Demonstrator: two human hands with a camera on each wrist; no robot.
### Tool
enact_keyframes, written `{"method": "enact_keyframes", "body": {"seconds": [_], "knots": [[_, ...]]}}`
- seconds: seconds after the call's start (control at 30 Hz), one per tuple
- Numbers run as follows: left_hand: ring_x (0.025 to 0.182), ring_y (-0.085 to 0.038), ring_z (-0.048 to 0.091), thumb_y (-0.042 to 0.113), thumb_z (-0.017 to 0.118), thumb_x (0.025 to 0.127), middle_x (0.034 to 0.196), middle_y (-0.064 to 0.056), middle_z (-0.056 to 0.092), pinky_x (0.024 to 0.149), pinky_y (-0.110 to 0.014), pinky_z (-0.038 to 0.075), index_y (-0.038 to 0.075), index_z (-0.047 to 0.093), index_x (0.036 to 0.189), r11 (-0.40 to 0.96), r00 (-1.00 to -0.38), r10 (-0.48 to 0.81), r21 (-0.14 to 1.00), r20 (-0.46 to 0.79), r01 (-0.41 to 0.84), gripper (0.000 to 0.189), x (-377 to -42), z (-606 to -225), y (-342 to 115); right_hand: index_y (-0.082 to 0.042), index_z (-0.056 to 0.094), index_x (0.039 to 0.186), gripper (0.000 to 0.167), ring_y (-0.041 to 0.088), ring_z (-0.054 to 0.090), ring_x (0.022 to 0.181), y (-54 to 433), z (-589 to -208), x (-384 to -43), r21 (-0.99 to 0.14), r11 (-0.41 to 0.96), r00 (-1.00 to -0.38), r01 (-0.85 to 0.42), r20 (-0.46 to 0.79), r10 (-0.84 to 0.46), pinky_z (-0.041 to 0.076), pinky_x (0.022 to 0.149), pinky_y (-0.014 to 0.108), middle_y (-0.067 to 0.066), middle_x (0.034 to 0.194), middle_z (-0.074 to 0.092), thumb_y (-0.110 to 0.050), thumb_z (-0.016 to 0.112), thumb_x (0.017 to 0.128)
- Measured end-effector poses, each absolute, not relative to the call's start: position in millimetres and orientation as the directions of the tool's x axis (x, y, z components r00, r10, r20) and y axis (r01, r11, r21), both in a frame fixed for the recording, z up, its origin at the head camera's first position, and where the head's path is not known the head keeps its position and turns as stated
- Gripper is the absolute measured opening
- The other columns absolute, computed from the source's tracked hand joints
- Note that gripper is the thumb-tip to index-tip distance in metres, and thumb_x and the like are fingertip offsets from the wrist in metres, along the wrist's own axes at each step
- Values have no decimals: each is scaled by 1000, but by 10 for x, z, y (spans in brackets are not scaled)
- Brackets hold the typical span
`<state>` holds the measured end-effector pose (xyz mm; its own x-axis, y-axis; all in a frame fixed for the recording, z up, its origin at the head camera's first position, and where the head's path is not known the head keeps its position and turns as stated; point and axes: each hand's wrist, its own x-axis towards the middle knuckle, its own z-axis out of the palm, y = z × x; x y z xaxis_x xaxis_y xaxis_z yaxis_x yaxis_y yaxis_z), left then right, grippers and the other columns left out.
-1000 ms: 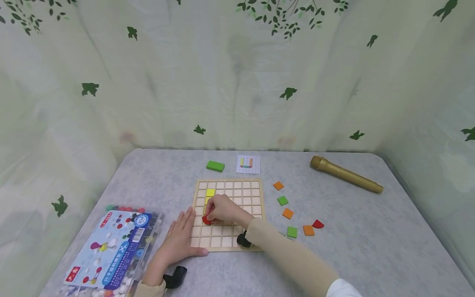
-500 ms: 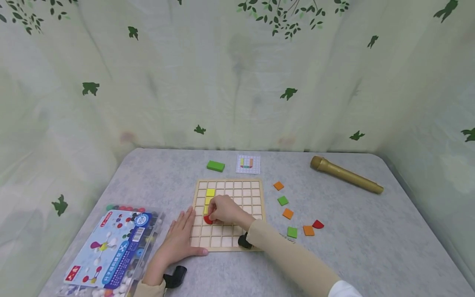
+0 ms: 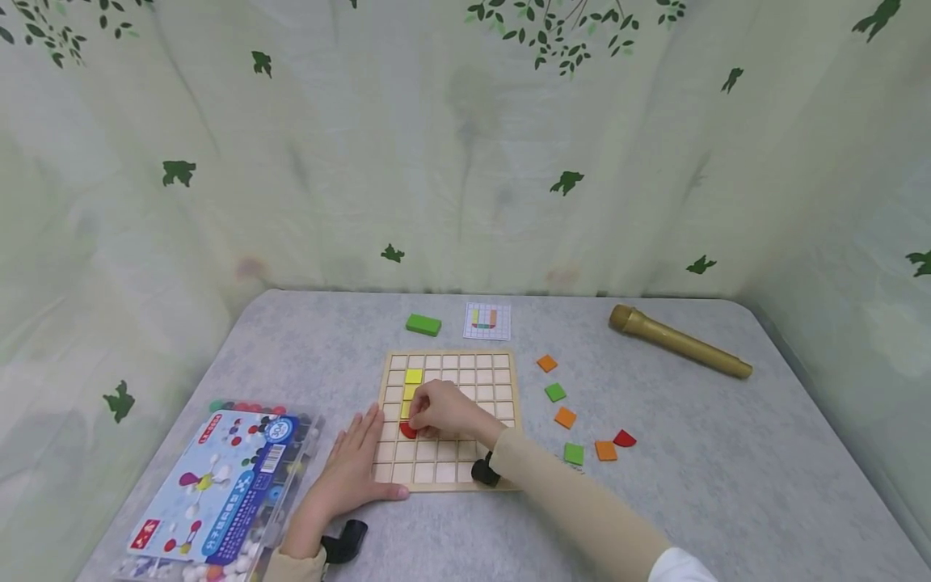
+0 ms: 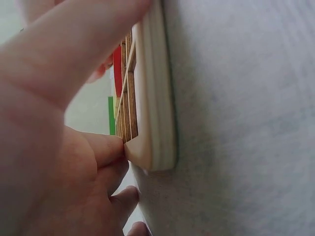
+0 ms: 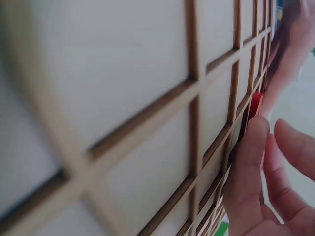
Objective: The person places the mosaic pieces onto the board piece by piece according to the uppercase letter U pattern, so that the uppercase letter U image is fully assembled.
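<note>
A wooden grid board (image 3: 445, 488) lies in the middle of the table. Yellow square tiles (image 3: 413, 377) form a column on its left side. Just below them is a red tile with a rounded edge (image 3: 408, 431), at a grid cell. My right hand (image 3: 449, 406) reaches over the board from the right, its curled fingertips at the red tile's right edge; they partly cover it. In the right wrist view a fingertip meets the red tile (image 5: 255, 104) close over the grid. My left hand (image 3: 351, 462) rests with straight, spread fingers along the board's left edge, thumb at the near corner.
Loose orange tiles (image 3: 565, 417), green tiles (image 3: 556, 392) and a red tile (image 3: 625, 438) lie right of the board. Behind it are a green block (image 3: 423, 325) and a pattern card (image 3: 487, 322). A gold microphone (image 3: 680, 341) lies far right, a molecule-kit box (image 3: 214, 485) left.
The red tile has shifted slightly right and now sits squarer under the yellow column. My right hand has moved slightly right with it; my left hand has stayed put.
</note>
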<state>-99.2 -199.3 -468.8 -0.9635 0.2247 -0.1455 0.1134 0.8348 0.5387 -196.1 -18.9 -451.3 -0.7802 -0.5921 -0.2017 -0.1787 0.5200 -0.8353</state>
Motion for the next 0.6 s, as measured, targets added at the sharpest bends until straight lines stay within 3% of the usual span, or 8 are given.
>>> {"method": "enact_keyframes", "body": {"seconds": [0.17, 0.37, 0.6], "knots": [[141, -45, 4, 54, 83, 64, 157, -23, 9, 110, -62, 4, -8, 15, 149, 838, -963, 219, 535, -154, 105, 126, -993, -4684, -1985, -4, 68, 86, 2, 13, 58, 62, 65, -4502, -2067, -898, 419, -735, -136, -192, -651, 50, 58, 23, 2, 73, 63, -6, 68, 87], [141, -45, 4, 53, 84, 63, 157, -23, 9, 110, -61, 4, -8, 15, 149, 844, -964, 212, 527, -158, 99, 126, -995, -4688, -1978, 5, 64, 101, 16, 19, 60, 72, 556, -4491, -2220, -948, 306, -669, -85, -173, -722, 53, 66, 29, 7, 85, 63, -8, 64, 91], [141, -44, 4, 53, 84, 62, 157, -22, 9, 110, -61, 4, -8, 15, 149, 842, -965, 212, 530, -155, 100, 127, -1001, -4697, -1976, 7, 61, 109, 28, 21, 56, 78, 1208, -4472, -2321, -955, 290, -711, -65, -159, -685, 49, 70, 32, 9, 92, 64, -14, 63, 92]]}}
